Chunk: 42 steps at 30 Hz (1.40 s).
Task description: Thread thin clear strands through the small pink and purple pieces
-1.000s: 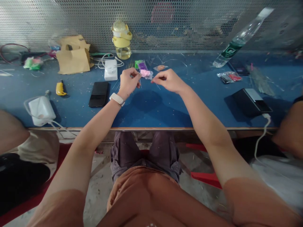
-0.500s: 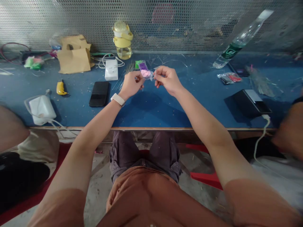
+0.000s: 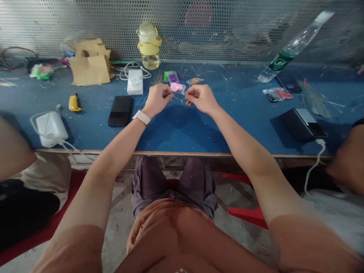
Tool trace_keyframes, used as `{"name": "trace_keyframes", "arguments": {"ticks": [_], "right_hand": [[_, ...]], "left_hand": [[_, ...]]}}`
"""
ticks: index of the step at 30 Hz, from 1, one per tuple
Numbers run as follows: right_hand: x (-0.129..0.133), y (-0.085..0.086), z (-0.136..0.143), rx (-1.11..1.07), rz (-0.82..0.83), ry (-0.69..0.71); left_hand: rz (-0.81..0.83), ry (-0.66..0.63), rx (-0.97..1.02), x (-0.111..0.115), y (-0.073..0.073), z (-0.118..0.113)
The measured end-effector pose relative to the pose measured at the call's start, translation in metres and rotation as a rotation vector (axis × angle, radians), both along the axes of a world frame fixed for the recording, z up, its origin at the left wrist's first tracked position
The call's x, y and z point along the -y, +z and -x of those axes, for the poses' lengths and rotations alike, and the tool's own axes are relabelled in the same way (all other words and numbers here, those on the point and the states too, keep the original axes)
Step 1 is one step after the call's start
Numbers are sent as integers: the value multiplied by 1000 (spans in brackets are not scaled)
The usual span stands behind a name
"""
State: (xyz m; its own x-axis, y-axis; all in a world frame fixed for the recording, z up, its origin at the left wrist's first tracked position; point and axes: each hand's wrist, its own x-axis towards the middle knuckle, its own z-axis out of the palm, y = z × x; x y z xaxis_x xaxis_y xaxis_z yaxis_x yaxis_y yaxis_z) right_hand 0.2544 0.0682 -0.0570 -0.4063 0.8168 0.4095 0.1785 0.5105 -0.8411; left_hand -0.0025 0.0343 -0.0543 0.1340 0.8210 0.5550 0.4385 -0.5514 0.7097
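My left hand (image 3: 159, 98) and my right hand (image 3: 200, 98) are raised over the blue table, a small gap between them. Between their pinched fingertips runs a thin, curved wire (image 3: 178, 99), one end in each hand. Just beyond the fingertips lies a small bag of pink material (image 3: 178, 88). Purple (image 3: 173, 78) and green (image 3: 167, 75) packets are behind it. A small clear bag with an orange-brown piece (image 3: 195, 80) lies behind my right hand. Thin wires (image 3: 157, 79) lie behind my left hand.
A black phone (image 3: 120, 110), white adapter (image 3: 135, 81) and yellow cutter (image 3: 74, 103) lie left. Behind stands a yellow-topped bottle (image 3: 149, 45). A tilted water bottle (image 3: 280, 62) and black box (image 3: 301, 124) are at right. People's arms show at both sides.
The hands have drawn slightly lower, away from the pink bag. The clear bag with the orange-brown piece now shows behind my right hand. The view has shifted a little.
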Motion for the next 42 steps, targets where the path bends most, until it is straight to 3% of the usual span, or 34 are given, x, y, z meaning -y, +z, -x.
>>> {"name": "trace_keyframes", "arguments": {"ticks": [10, 14, 18, 25, 36, 42], "right_hand": [[3, 4, -2, 22, -10, -2], [9, 8, -1, 66, 0, -37], [15, 14, -1, 110, 40, -60], [16, 15, -1, 99, 23, -35], [14, 13, -2, 117, -5, -38], [24, 24, -4, 166, -14, -16]], "left_hand": [[44, 32, -92, -5, 3, 10], [-11, 118, -236, -1, 8, 10], [-79, 175, -257, 4, 14, 13], [-101, 62, -289, 9, 16, 10], [-43, 71, -234, 6, 15, 8], [-20, 72, -216, 12, 21, 6]]}}
